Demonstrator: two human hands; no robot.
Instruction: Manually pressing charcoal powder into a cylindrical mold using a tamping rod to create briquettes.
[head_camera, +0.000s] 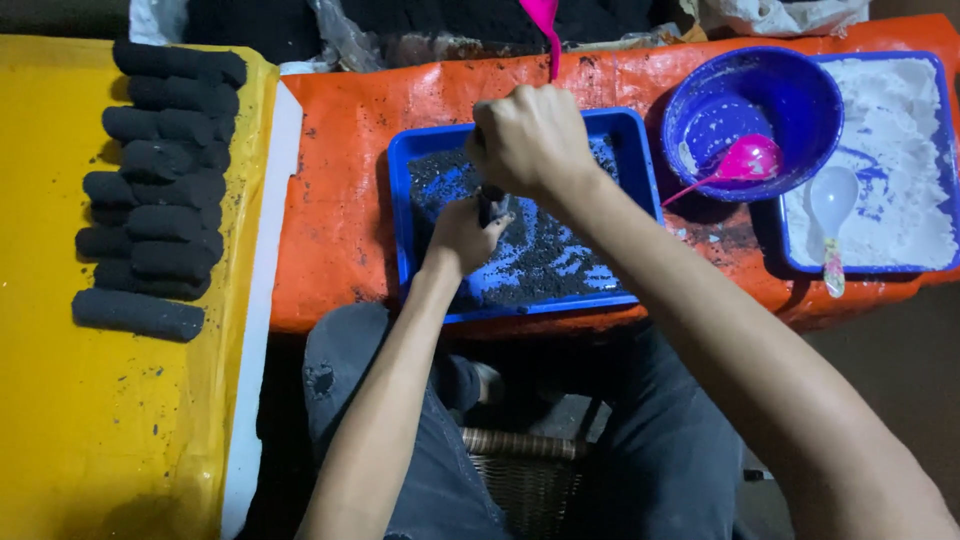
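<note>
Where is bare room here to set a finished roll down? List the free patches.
Free: the yellow sheet below the black rolls; the orange sheet between rolls and blue tray. Crowded: the tray under both hands, and the bowl corner.

Makeshift hand-production workshop, low work surface.
Orange tarp (340, 200) and yellow sheet (110, 420) as covers, blue tray (425, 150) of black granules, rows of pressed black cylinders (160, 180), tray of white powder (900, 200), plastic bowl (760, 100), spoons.

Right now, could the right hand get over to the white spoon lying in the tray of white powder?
Probably yes. The right hand is busy over the blue tray, but only the blue bowl with its pink spoon lies between it and the white spoon, which lies uncovered.
</note>
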